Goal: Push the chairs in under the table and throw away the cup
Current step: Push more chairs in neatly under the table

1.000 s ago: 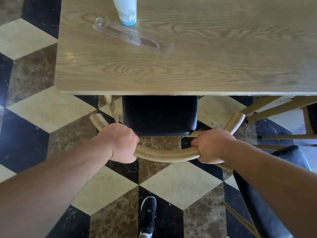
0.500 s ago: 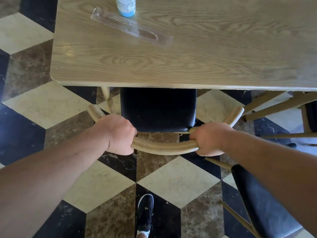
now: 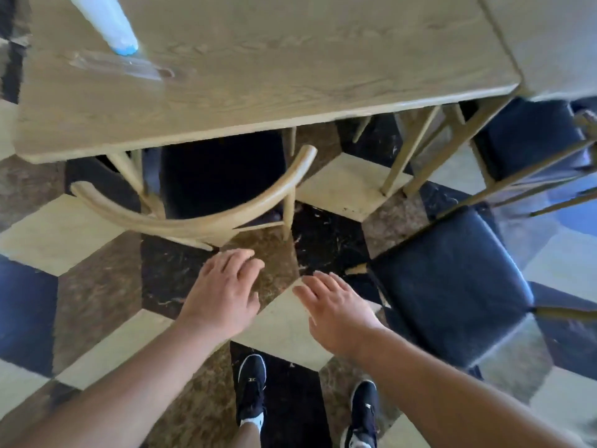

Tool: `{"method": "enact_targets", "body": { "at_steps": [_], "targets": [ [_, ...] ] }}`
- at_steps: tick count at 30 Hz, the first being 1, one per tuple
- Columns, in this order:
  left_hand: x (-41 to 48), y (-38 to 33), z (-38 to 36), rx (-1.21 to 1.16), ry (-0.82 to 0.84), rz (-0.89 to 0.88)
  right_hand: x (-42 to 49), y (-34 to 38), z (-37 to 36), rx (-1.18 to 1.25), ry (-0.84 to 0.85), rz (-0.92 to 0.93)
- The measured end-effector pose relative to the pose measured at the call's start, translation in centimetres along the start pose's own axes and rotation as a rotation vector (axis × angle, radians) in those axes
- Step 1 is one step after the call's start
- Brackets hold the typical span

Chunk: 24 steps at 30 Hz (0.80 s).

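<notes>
A wooden chair with a curved backrest (image 3: 193, 223) and a black seat stands tucked under the wooden table (image 3: 258, 92). My left hand (image 3: 223, 292) and my right hand (image 3: 336, 308) hover over the floor just short of that backrest, fingers spread, holding nothing. A second chair with a black seat (image 3: 452, 295) stands out from the table, to the right of my right hand. A white and blue cup (image 3: 106, 24) stands on the table's far left, its top cut off by the frame, beside a clear plastic wrapper (image 3: 119, 64).
A third black-seated chair (image 3: 529, 137) sits at the right, partly under a neighbouring table (image 3: 555, 43). Table legs (image 3: 410, 150) slant down between the chairs. The floor is a black, cream and brown tile pattern. My two shoes (image 3: 252, 389) are near the bottom.
Both hands have let go of the curved backrest and pulled back, open. The view has swung right, and the first chair sits further under the table.
</notes>
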State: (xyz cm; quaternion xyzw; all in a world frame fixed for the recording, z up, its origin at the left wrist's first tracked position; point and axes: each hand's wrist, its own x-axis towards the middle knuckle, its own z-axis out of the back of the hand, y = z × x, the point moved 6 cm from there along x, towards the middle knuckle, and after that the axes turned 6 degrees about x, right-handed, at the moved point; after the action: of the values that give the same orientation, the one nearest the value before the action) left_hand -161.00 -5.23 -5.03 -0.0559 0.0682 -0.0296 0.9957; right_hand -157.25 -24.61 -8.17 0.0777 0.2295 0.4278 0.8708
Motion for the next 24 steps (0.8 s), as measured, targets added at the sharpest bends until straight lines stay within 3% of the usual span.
{"method": "enact_targets", "body": {
  "at_steps": [3, 8, 14, 19, 24],
  "targets": [
    [1.8, -12.6, -3.3, -0.139, 0.17, -0.035, -10.9, -9.2, -2.0, -0.017, 0.167, -0.181],
    [6.6, -33.2, -6.4, -0.249, 0.3, -0.148, -28.0, -23.8, -0.2, -0.09, 0.092, -0.449],
    [8.3, -53.2, -7.5, -0.318, 0.421, -0.292, -44.0, -34.9, 1.7, -0.122, 0.147, -0.646],
    [4.6, -63.9, -11.3, -0.365, 0.933, -0.297, -51.4, -38.6, 0.2, -0.239, 0.388, -0.657],
    [4.8, -65.3, -13.1, -0.177, 0.818, -0.214, -49.6, -39.1, -0.6, -0.284, 0.439, -0.626]
  ]
}}
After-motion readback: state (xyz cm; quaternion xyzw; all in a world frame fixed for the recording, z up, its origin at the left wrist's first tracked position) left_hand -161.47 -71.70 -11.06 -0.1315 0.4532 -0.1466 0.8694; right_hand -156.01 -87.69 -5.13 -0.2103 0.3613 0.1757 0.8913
